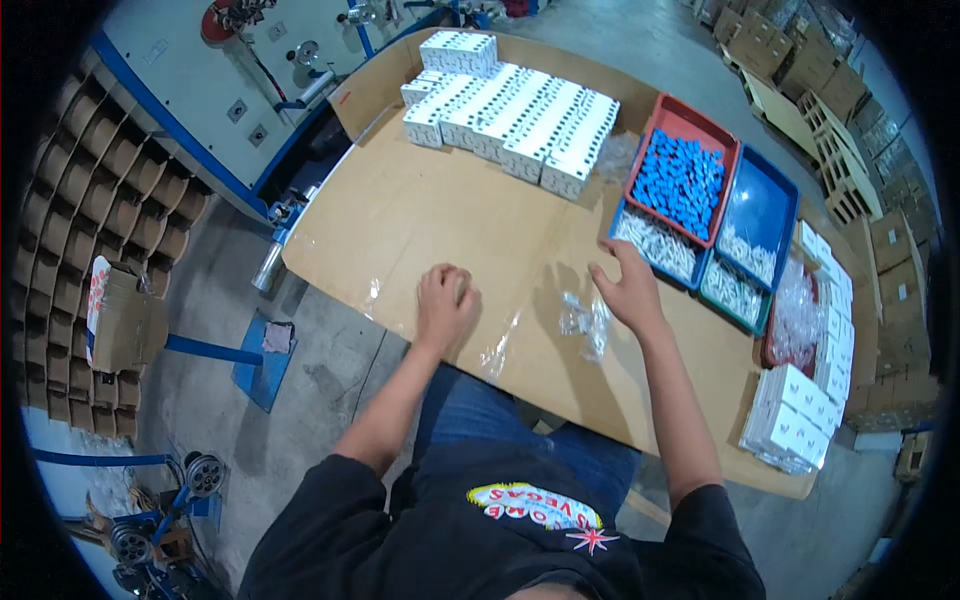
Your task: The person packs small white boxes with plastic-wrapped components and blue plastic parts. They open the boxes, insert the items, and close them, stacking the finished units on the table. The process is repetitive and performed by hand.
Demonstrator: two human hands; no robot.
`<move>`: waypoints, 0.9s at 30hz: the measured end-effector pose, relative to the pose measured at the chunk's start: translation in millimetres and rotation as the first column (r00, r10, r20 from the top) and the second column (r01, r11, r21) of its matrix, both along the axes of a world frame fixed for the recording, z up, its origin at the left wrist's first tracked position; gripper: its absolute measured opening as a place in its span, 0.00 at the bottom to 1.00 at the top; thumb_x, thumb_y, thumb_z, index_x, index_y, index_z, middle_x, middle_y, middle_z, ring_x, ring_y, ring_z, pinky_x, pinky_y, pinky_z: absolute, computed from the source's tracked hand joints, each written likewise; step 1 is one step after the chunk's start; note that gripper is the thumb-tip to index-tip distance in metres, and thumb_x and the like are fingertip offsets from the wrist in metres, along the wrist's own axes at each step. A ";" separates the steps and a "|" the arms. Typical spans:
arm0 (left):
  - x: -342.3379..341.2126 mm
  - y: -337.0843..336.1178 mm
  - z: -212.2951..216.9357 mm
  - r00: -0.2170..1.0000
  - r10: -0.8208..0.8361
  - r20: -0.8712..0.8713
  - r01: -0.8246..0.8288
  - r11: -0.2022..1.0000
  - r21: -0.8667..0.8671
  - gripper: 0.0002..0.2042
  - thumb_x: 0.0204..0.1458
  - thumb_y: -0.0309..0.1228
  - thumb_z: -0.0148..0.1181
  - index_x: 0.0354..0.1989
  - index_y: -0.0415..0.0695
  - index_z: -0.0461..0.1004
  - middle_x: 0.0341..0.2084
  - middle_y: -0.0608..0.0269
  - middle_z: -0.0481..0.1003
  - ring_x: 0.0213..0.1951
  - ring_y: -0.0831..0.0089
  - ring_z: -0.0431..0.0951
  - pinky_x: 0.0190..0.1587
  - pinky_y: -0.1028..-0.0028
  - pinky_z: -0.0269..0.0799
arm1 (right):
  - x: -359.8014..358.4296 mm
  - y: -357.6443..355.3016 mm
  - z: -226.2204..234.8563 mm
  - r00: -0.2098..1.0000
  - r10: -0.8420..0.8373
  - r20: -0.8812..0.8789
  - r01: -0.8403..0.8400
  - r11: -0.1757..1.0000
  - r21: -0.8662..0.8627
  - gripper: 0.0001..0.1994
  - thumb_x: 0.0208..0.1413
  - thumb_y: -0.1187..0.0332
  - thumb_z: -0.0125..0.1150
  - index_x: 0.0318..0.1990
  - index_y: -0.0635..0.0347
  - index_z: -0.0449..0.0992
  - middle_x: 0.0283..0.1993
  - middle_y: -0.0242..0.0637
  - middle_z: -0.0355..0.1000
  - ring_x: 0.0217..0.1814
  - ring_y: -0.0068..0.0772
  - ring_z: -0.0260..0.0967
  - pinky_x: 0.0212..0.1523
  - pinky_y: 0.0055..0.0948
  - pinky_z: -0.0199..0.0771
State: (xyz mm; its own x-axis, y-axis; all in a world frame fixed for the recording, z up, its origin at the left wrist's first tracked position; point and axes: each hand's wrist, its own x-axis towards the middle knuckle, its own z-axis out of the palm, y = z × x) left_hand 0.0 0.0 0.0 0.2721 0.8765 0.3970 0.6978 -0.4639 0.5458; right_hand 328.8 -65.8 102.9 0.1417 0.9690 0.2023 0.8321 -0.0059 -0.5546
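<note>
My left hand rests on the brown cardboard table top near its front edge. Its fingers are curled in, and whatever they may hold is hidden. To the right, my right hand is open, thumb and fingers apart. It reaches toward the near corner of a blue tray filled with small white pieces. Small clear plastic bags lie on the cardboard, just left of my right wrist. A red tray heaped with small blue pieces sits partly over the blue tray.
Rows of white boxes stand at the back. Another blue tray and a green tray hold more white pieces. At the right are clear plastic bags and stacked white boxes. A machine stands behind, left.
</note>
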 end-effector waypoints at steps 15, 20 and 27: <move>-6.5 14.1 28.6 1.000 0.002 0.025 0.003 0.986 -0.168 0.24 0.45 0.45 0.71 0.46 0.44 0.76 0.51 0.54 0.71 0.57 0.54 0.70 0.59 0.56 0.62 | -48.1 524.9 33.9 0.926 0.046 0.374 -0.112 0.981 0.157 0.43 0.53 0.41 0.68 0.67 0.67 0.66 0.70 0.54 0.64 0.72 0.53 0.63 0.68 0.48 0.69; -7.0 16.8 19.0 0.998 0.022 0.056 -0.010 0.980 -0.198 0.26 0.42 0.48 0.72 0.47 0.46 0.77 0.52 0.55 0.72 0.57 0.55 0.70 0.59 0.56 0.62 | -65.7 591.2 38.7 0.887 0.025 0.462 -0.089 0.989 0.118 0.46 0.52 0.40 0.69 0.70 0.63 0.63 0.74 0.51 0.60 0.75 0.51 0.59 0.70 0.50 0.67; -6.2 22.1 18.1 0.999 0.015 0.040 -0.005 0.970 -0.241 0.27 0.42 0.50 0.73 0.47 0.47 0.78 0.53 0.56 0.72 0.58 0.57 0.71 0.59 0.56 0.62 | -56.6 628.2 17.3 0.799 0.029 0.601 -0.106 0.990 0.093 0.48 0.49 0.40 0.72 0.69 0.65 0.64 0.73 0.53 0.60 0.76 0.55 0.56 0.71 0.50 0.64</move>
State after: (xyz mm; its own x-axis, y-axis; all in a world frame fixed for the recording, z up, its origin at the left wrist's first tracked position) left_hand -6.2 22.1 18.1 0.2508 0.9503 0.1844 0.6766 -0.3083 0.6687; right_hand 272.2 562.4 120.2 -0.1096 0.9355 0.3360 0.9937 0.0951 0.0592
